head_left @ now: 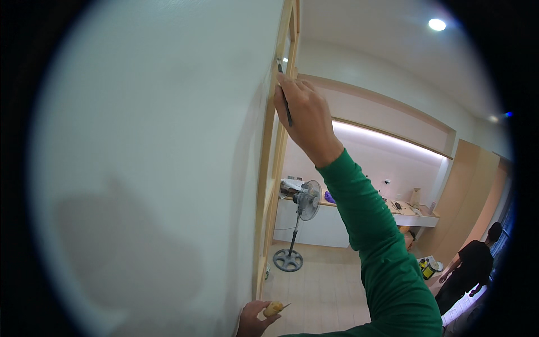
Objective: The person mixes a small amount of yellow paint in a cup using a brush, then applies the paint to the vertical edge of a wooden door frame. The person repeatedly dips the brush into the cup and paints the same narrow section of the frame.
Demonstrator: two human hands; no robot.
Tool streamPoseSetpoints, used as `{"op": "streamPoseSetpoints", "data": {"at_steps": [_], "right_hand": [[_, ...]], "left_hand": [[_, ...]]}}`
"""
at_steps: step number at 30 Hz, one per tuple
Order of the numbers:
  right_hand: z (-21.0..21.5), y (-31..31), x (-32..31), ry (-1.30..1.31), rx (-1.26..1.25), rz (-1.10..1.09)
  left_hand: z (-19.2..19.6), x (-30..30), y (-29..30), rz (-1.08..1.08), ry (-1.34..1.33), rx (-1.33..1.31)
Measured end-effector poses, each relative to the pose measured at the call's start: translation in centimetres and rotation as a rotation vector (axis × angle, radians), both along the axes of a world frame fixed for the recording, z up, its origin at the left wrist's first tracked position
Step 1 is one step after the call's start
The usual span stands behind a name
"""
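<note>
The right hand pinches a thin dark tool, perhaps a putty knife, against the white wall's edge at twelve o'clock. At six o'clock, the left hand grips a yellowish-handled scraper; stretching so high, the blade could skid and gouge the finish.

White wall, pale tiled floor, standing fan, lit counter.

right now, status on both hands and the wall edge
Right hand holds a thin tool at the white wall edge. Left hand low, gripping a yellow-handled tool. Nothing between.
</note>
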State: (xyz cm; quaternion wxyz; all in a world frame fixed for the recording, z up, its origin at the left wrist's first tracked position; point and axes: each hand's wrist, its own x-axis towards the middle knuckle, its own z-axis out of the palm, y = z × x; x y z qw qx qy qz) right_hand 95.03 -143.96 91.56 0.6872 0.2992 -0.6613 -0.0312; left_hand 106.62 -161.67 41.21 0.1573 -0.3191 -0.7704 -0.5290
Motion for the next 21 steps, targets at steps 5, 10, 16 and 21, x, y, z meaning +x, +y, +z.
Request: {"op": "streamPoseSetpoints", "data": {"at_steps": [5,10,16,21], "right_hand": [[0.6,-0.1,0.9,0.105,0.028,0.046],[2.9,0.2,-0.1,0.138,0.034,0.037],[2.9,0.3,-0.3,0.078,0.017,0.003],[1.8,0.0,-0.2,0.06,0.012,0.001]], "left_hand": [[0.4,0.6,0.1,0.016,0.009,-0.006],[0.4,0.6,0.1,0.02,-0.008,-0.006],[-0.1,0.5,0.3,0.046,0.024,-0.02],[-0.6,0.6,0.3,0.053,0.019,0.019]]}}
